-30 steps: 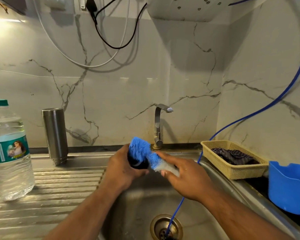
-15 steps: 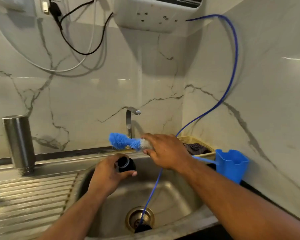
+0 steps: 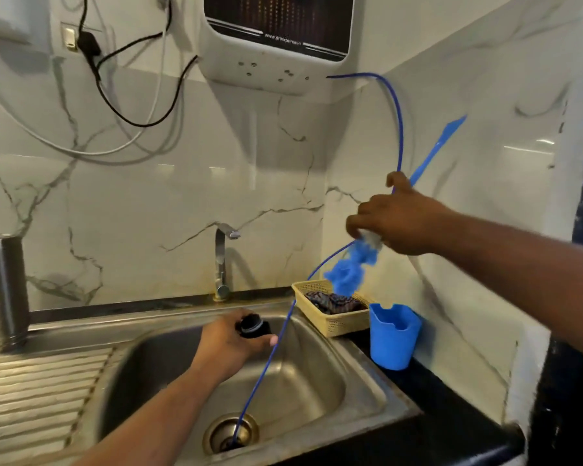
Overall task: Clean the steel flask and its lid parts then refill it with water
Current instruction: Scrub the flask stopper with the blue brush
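I grip lid in left hand over sink, so drips fall in; right hand clasps brush, bristles down, near cup, probably to stow it.

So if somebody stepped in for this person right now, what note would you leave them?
Left hand: grips the black lid part over the sink.
Right hand: grips the blue bottle brush, raised, bristles down above the yellow basket.
Steel flask: stands on the drainboard at far left, no hand on it.
Done: the lid is off the flask.
The tap shows no water running.
Left, probably: set the brush down, rinse the parts, reassemble, refill with water.
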The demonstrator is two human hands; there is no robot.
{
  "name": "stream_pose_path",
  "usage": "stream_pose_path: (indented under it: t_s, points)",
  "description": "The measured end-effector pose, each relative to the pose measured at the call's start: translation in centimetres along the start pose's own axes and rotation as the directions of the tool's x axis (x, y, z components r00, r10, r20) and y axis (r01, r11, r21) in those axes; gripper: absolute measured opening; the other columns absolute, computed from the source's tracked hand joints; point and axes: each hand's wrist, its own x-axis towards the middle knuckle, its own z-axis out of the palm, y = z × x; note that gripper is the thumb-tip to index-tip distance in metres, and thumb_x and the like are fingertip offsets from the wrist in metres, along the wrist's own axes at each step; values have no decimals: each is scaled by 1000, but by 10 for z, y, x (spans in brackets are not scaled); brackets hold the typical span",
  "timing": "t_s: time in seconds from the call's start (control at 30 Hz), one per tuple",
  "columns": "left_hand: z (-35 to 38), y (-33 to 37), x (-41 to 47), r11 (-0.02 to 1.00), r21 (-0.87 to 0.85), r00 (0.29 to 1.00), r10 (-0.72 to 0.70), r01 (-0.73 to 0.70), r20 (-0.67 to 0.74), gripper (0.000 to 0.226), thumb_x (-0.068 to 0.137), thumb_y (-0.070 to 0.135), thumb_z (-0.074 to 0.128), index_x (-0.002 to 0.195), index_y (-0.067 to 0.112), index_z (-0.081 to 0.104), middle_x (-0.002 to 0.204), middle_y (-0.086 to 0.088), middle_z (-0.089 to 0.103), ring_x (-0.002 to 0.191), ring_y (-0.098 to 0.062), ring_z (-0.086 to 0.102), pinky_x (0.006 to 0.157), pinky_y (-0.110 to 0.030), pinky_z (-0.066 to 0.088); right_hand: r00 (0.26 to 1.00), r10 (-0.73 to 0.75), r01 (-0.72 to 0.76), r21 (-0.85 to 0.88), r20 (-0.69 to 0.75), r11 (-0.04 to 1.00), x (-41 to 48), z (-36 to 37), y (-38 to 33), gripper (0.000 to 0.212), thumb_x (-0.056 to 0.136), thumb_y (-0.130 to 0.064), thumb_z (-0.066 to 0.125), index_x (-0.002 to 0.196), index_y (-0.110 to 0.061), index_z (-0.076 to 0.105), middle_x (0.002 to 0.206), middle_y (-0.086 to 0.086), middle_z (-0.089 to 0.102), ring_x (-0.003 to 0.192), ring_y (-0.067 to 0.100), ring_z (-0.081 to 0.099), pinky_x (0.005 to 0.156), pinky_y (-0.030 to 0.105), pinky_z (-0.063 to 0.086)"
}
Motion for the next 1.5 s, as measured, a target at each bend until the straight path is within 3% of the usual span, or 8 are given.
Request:
stream_pose_path:
  t_s: [0.33,0.67,0.87,1.03,1.2,1.3,1.4,1.5]
  points:
    - [21,-22,-3,994,105,996,29,-38,84,53,64,51,92,109,36,68,98,20,67,89,8,58,71,-7,41,970,-7,42,-136,243,990,-30,38,20,43,92,-6,50,122,-37,46,99,-11,45,108,14,57,112,53,20]
    - [21,-33,5,995,96,994,3,-14,110,56,65,49,91,114,32,68,101,16,68,93,5,59,71,-9,42,945,-76,98,-54,319,994,-39,66,-12,45,93,-3,52,125,-34,47,110,-7,57,108,18,57,110,54,16]
    - [19,-29,1,996,93,993,2,-13,119,56,65,50,91,113,33,67,102,18,67,92,8,57,70,-6,41,904,-181,170,62,387,983,-42,89,-42,71,96,-11,57,151,-41,26,133,-5,57,130,20,50,115,56,17]
    - [19,-33,1,995,98,993,-11,-1,115,57,63,53,91,112,35,66,102,18,68,94,5,59,75,-10,44,884,-159,158,40,440,987,-39,78,-29,84,94,-4,54,156,-46,17,147,-7,50,138,18,41,121,57,12]
    - [20,-34,4,997,73,992,-7,-2,123,53,65,50,91,108,36,64,101,16,68,93,4,61,75,-9,45,801,-128,108,70,585,992,-25,54,-15,102,87,-38,76,158,-49,2,166,-6,23,154,21,16,121,64,-6]
    - [19,-37,8,999,44,997,-31,28,73,61,69,48,89,120,31,60,107,15,64,98,-1,60,79,-10,45,846,-126,28,193,518,981,-6,38,-23,103,84,-58,72,158,-51,1,167,-8,20,155,20,11,121,62,-10]
    - [15,-40,13,994,-31,994,-105,105,19,79,70,36,92,136,24,52,121,7,60,112,-13,60,97,-27,53,944,-84,-98,514,319,852,25,29,-57,89,85,-65,67,156,-53,15,161,-10,34,149,18,25,124,51,9]
    - [7,-43,18,989,-43,989,-145,143,-43,86,66,28,95,139,25,49,123,7,59,113,-15,60,103,-33,52,980,-41,-151,866,194,476,60,26,-128,78,87,-54,72,154,-47,32,146,-8,52,134,13,46,106,28,36]
